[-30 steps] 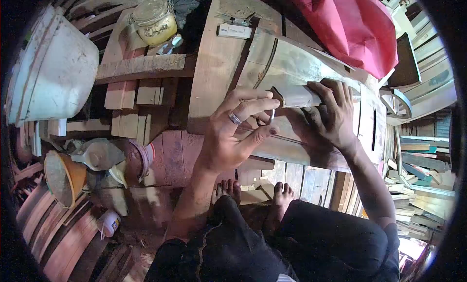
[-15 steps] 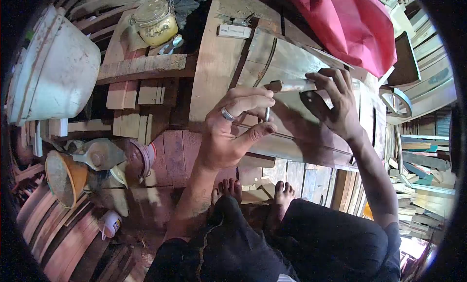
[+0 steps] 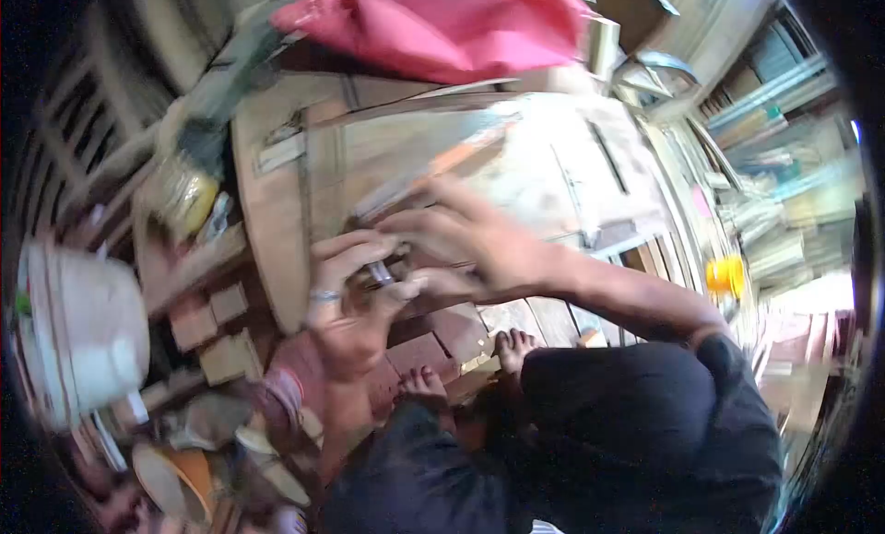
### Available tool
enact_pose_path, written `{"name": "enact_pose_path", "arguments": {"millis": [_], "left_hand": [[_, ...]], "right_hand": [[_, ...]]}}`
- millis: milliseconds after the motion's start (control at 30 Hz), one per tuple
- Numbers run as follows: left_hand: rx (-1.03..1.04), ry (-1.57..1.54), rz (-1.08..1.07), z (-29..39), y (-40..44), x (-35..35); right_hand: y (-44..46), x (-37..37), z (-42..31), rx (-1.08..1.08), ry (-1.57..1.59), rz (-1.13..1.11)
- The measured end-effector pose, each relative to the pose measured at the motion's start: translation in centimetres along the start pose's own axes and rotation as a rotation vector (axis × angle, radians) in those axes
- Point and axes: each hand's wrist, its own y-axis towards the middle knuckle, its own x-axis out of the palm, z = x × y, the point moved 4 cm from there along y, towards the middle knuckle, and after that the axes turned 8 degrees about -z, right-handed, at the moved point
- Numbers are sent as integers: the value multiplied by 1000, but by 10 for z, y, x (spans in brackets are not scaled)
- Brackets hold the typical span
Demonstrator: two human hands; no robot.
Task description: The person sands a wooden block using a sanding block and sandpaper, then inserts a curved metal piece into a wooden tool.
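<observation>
My left hand [image 3: 348,299], a ring on one finger, pinches a small shiny metal ring [image 3: 380,274] between thumb and fingertips. Close against it, my right hand [image 3: 461,244] has its fingers curled toward the metal ring. Motion blur and the fingers hide what the right hand grips. Behind both hands, a long narrow piece with grey and orange parts [image 3: 468,149] lies slantwise over the pale wooden board [image 3: 544,188]; its kind is too blurred to tell.
A red cloth [image 3: 442,27] covers the board's far side. To the left are a white tub [image 3: 88,327], a jar with yellow contents [image 3: 191,202] and wood blocks [image 3: 230,357]. An orange-rimmed container [image 3: 175,483] is at lower left, a yellow container [image 3: 725,276] at right.
My right hand has come left and down to meet the left hand at the metal ring. The view has turned, shifting the bench and cloth leftward. The left hand still pinches the metal ring.
</observation>
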Motion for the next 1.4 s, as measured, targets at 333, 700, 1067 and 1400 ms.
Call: {"name": "enact_pose_path", "arguments": {"millis": [333,700,1067,1400], "left_hand": [[-307,176,-66,-11,13,-39],[-208,396,-47,-20,29,-32],[-372,792,-336,-22,38,11],[-104,967,-584,-13,6,57]], "right_hand": [[-4,30,2,80,276,187],[-4,40,22,-78,302,403],[-47,-9,46,110,168,560],[-79,-39,58,277,63,516]]}}
